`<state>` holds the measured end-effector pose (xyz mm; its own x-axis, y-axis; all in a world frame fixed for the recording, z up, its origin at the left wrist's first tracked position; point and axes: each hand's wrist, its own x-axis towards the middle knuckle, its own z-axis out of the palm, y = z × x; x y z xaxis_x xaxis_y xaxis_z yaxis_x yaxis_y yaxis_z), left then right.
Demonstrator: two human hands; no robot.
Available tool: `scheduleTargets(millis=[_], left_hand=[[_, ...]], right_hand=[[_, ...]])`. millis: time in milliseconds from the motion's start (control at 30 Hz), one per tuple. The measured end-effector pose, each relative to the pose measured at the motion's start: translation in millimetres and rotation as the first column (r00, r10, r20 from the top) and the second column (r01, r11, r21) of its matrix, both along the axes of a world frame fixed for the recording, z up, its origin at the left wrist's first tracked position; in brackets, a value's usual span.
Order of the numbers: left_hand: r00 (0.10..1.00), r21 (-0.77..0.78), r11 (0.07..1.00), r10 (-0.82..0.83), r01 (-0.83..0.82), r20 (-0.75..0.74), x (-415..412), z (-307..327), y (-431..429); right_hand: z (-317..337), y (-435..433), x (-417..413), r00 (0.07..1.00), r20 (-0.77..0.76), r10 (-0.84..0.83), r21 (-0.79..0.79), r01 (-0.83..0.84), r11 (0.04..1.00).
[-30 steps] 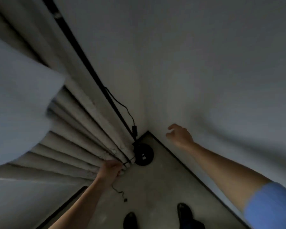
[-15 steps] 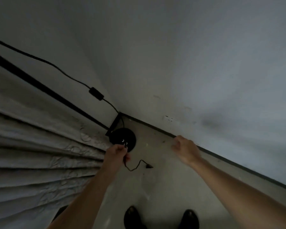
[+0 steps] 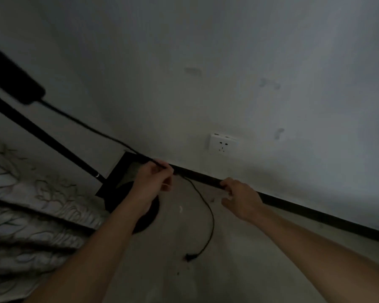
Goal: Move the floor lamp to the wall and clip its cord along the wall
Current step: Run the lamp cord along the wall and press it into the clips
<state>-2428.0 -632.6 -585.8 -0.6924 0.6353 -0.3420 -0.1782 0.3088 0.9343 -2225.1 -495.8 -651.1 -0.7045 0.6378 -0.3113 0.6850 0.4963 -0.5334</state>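
Note:
The floor lamp stands in the room corner: its black pole slants down to a round black base, partly hidden by my left forearm. The black cord runs from an inline switch down to my left hand, which pinches it just above the black baseboard. Beyond that hand the cord loops across the floor to its plug. My right hand hovers by the baseboard, fingers loosely curled, holding nothing that I can see.
A white wall socket sits low on the wall, above and between my hands. Patterned grey curtains fill the left side. The floor is bare concrete. The scene is dim.
The view has dropped much closer to the corner. My left hand has slid along the cord up to the baseboard. My right hand has come down beside it. The socket has come into view.

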Motion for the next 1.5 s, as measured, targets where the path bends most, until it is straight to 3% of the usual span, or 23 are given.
scheduleTargets(millis=[133, 300, 367, 500, 633, 767, 867, 967, 1133, 1233, 1333, 1500], left_hand=[[0.99, 0.079, 0.996, -0.02, 0.032, -0.138, -30, -34, 11], [0.963, 0.039, 0.995, -0.077, 0.09, -0.26, -43, -53, 8], [0.962, 0.016, 0.991, -0.122, 0.13, -0.245, -44, -45, 6], [0.982, 0.124, 0.975, -0.176, 0.183, -0.064, -38, -19, 6], [0.95, 0.274, 0.929, -0.288, 0.247, 0.119, -33, -4, 6], [0.911, 0.414, 0.869, -0.371, 0.271, 0.182, -33, 14, 7], [0.939, 0.463, 0.872, -0.279, 0.16, 0.2, -43, 21, 10], [0.982, 0.439, 0.898, -0.088, 0.006, 0.166, -63, 17, 6], [0.995, 0.415, 0.909, -0.012, -0.031, 0.1, -74, 9, 4], [0.999, 0.438, 0.899, 0.003, -0.018, 0.035, -65, 10, 16], [0.995, 0.471, 0.879, 0.092, -0.068, -0.029, -64, 14, 29], [0.98, 0.536, 0.826, 0.201, -0.175, 0.011, -64, 21, 52]], right_hand=[[-41, 16, -28, 0.996, -0.062, 0.061, 0.112, -0.054, 0.992], [-60, 17, -67, 0.979, -0.039, 0.2, 0.084, -0.196, 0.977], [-53, 11, -78, 0.97, 0.015, 0.244, 0.046, -0.244, 0.969], [-48, -11, -82, 0.967, -0.042, 0.252, -0.013, -0.253, 0.967], [-50, -21, -80, 0.973, -0.146, 0.18, -0.063, -0.19, 0.98], [-28, -24, -91, 0.938, -0.345, 0.016, -0.335, -0.139, 0.932], [-5, -22, -94, 0.915, -0.389, -0.102, -0.458, -0.096, 0.883], [20, -1, -84, 0.842, -0.488, -0.23, -0.455, -0.021, 0.89], [58, 24, -67, 0.681, -0.651, -0.335, -0.459, -0.002, 0.888], [71, 23, -71, 0.651, -0.71, -0.268, -0.344, 0.012, 0.939], [85, 23, -79, 0.706, -0.703, -0.088, -0.017, 0.107, 0.994], [134, 40, -102, 0.793, -0.594, 0.131, 0.453, 0.196, 0.87]])
